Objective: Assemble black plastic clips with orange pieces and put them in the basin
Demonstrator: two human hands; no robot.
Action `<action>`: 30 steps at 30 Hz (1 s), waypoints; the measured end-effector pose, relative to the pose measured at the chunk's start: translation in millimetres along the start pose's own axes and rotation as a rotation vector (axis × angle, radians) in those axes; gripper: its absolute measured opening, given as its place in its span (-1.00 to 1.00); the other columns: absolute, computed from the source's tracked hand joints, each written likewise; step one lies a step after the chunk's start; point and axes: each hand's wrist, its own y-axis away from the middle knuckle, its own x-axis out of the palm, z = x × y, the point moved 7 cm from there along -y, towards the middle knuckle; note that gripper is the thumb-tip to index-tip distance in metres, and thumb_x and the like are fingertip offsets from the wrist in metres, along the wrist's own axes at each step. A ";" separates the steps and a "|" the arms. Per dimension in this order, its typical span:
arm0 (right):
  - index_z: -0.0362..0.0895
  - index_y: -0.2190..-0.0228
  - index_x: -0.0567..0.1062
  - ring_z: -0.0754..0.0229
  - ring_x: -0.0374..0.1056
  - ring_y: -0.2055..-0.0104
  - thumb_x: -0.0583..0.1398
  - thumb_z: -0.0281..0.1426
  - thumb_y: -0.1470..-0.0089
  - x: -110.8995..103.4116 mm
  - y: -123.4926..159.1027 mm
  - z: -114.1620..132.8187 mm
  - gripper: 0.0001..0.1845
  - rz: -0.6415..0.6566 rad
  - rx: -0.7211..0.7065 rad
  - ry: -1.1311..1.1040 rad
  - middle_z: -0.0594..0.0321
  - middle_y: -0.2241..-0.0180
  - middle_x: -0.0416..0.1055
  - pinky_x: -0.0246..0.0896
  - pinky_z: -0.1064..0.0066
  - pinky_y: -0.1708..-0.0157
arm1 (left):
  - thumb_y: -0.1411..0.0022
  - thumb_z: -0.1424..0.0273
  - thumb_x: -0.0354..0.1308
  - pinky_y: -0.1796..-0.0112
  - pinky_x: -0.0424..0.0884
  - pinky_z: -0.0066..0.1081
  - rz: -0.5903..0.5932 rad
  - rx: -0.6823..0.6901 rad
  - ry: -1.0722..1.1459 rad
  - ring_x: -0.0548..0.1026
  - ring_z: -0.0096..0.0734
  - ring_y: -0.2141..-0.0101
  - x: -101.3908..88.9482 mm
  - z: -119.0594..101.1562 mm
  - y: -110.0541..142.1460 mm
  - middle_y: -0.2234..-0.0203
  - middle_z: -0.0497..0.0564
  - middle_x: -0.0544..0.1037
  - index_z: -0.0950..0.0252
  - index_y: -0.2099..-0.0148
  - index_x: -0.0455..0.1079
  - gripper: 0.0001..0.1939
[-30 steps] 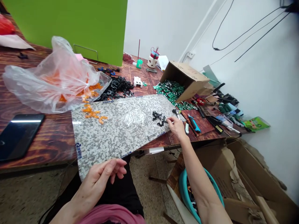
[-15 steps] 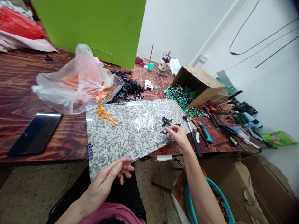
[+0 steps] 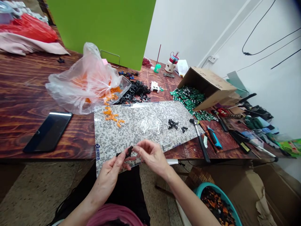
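Note:
My left hand and my right hand meet above the near edge of a granite-patterned sheet. Between their fingertips is a small black plastic part, gripped by both hands. More black pieces lie on the sheet to the right, and orange pieces lie at its far left corner. A thin transparent wrapper rests mid-sheet.
A plastic bag of orange pieces, a black heap and a phone lie on the wooden table. A small hammer, hand tools and a tipped cardboard box spilling green boards stand right. Below sits a teal basin.
My right hand has moved left from the black pieces on the sheet to my left hand. A black part is now held between both hands. The view has swung, showing more of the basin.

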 end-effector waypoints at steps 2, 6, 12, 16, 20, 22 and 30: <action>-0.11 0.40 0.46 0.28 0.33 0.49 0.09 -0.22 -0.14 -31.4 -20.4 4.8 -0.75 -0.130 -0.104 0.376 0.26 0.47 0.45 0.25 0.45 0.50 | -0.11 0.08 0.17 0.29 0.45 -0.37 -0.054 -0.024 0.034 0.52 -0.33 0.41 -8.0 -3.8 1.6 0.22 0.14 0.61 0.36 0.07 0.50 -0.52; -0.13 0.39 0.49 0.19 0.34 0.38 0.12 -0.31 -0.10 -87.0 -64.4 -8.4 -0.81 -0.318 -0.074 0.650 0.20 0.40 0.46 0.21 0.35 0.29 | -0.02 0.08 0.25 0.30 0.49 -0.32 -0.111 -0.080 0.021 0.59 -0.20 0.36 -18.1 -7.5 5.8 0.28 0.16 0.64 0.36 0.11 0.53 -0.50; -0.11 0.57 0.50 0.07 0.36 0.33 0.21 -0.35 0.03 -98.7 -90.1 -35.5 -0.86 -0.351 0.041 0.844 0.14 0.47 0.46 0.17 0.31 0.30 | 0.06 0.06 0.30 0.40 0.52 -0.35 -0.106 -0.103 0.096 0.61 -0.12 0.33 -14.1 -6.1 8.6 0.29 0.18 0.65 0.36 0.16 0.55 -0.48; -0.13 0.57 0.48 0.07 0.37 0.33 0.18 -0.40 0.00 -92.8 -83.0 -27.0 -0.84 -0.354 0.028 0.861 0.12 0.46 0.45 0.16 0.32 0.32 | -0.01 0.10 0.27 0.33 0.53 -0.32 -0.080 -0.100 0.136 0.60 -0.11 0.27 -11.5 -3.3 7.7 0.25 0.17 0.64 0.35 0.11 0.53 -0.51; -0.12 0.45 0.47 0.20 0.34 0.41 0.10 -0.31 -0.13 -63.8 -47.0 5.2 -0.79 -0.287 -0.102 0.753 0.22 0.43 0.45 0.19 0.40 0.34 | -0.06 0.15 0.26 0.27 0.51 -0.33 -0.053 -0.099 0.208 0.59 -0.12 0.23 -9.3 -1.8 6.3 0.21 0.15 0.63 0.33 0.09 0.51 -0.56; -0.10 0.42 0.44 0.25 0.31 0.47 0.08 -0.30 -0.17 -38.2 -19.6 23.5 -0.79 -0.204 -0.216 0.607 0.26 0.46 0.43 0.19 0.44 0.41 | -0.11 0.18 0.23 0.23 0.49 -0.30 -0.032 -0.085 0.237 0.58 -0.11 0.21 -7.2 -2.4 6.0 0.21 0.15 0.63 0.34 0.08 0.51 -0.60; -0.09 0.39 0.41 0.24 0.31 0.46 0.09 -0.43 -0.16 30.6 36.5 36.8 -0.88 -0.004 -0.383 0.420 0.24 0.48 0.40 0.16 0.43 0.47 | -0.17 0.27 0.18 0.14 0.45 -0.25 0.030 -0.002 0.269 0.56 -0.16 0.21 -2.1 -4.6 8.3 0.27 0.10 0.64 0.36 0.19 0.55 -0.72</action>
